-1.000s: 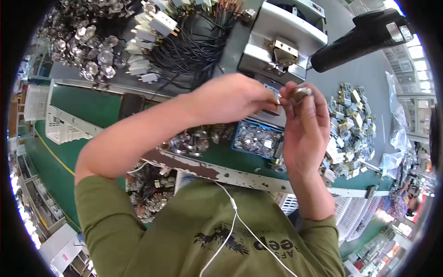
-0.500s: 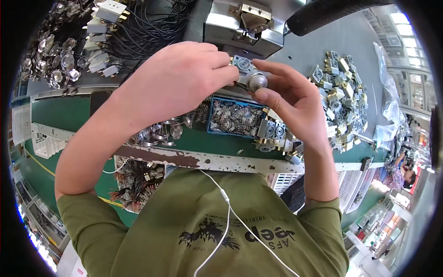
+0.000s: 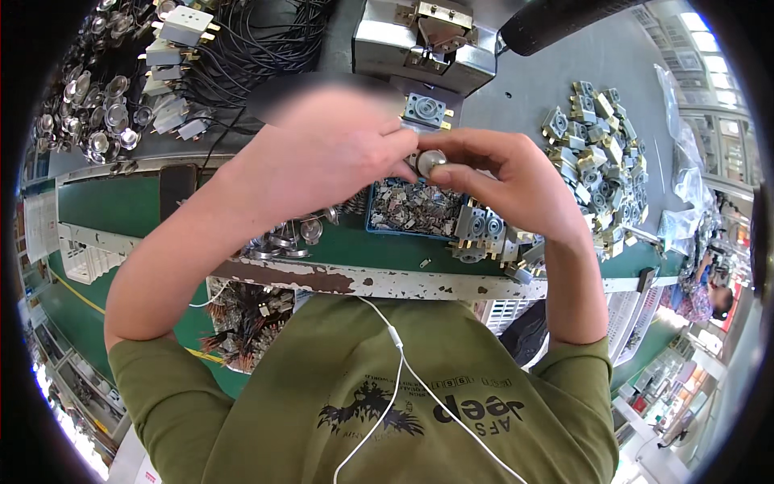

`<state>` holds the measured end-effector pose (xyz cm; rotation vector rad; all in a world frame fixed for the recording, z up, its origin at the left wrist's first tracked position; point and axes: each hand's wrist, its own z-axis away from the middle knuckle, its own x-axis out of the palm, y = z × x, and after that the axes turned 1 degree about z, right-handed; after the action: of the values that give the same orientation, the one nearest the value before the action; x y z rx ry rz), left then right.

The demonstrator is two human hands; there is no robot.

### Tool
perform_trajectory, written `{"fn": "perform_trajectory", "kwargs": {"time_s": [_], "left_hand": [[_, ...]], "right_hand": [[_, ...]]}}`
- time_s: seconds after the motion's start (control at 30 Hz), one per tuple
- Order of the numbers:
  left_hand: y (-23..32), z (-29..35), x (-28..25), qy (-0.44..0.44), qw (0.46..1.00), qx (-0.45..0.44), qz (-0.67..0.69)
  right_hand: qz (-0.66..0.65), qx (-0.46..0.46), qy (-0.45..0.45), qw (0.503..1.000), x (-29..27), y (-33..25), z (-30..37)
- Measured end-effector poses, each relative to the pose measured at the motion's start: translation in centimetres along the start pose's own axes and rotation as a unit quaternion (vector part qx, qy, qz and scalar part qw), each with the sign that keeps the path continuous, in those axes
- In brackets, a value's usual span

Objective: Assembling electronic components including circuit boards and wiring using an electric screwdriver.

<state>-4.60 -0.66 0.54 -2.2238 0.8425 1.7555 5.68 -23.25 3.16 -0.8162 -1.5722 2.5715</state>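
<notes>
My right hand [image 3: 512, 177] holds a round, silvery metal cap-like part [image 3: 430, 162] between thumb and fingers, above a blue tray of small metal pieces. My left hand [image 3: 347, 145] meets it from the other side, its fingertips pinched together at the part's edge. What those left fingers grip is hidden by the hand itself. Just beyond the fingertips, a grey square block with a ringed face and brass tabs [image 3: 426, 109] lies in front of a steel fixture [image 3: 427, 48].
The blue tray [image 3: 411, 231] stands near the table's chipped front edge [image 3: 387, 284]. Many similar blocks [image 3: 597, 161] are heaped at right. Black cables [image 3: 270, 48] and metal discs [image 3: 101, 121] crowd the far left. A thick black tube [image 3: 556, 28] reaches in above.
Both hands have come nearer to me with the round metal part, which has shifted slightly left. The grey block beyond them is now uncovered.
</notes>
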Motion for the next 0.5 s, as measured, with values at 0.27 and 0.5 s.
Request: {"fn": "perform_trajectory", "kwargs": {"time_s": [0.27, 0.5], "left_hand": [[0.8, 0.5, -0.9, -0.118, 0.988, 0.000, 0.096], [-1.0, -1.5, -1.0, 0.047, 0.978, -0.086, 0.184]], "right_hand": [[0.303, -0.142, 0.262, 0.905, 2.4, 3.9, -0.3], [0.250, -0.164, 0.301, 0.905, 1.5, 3.4, 0.3]]}}
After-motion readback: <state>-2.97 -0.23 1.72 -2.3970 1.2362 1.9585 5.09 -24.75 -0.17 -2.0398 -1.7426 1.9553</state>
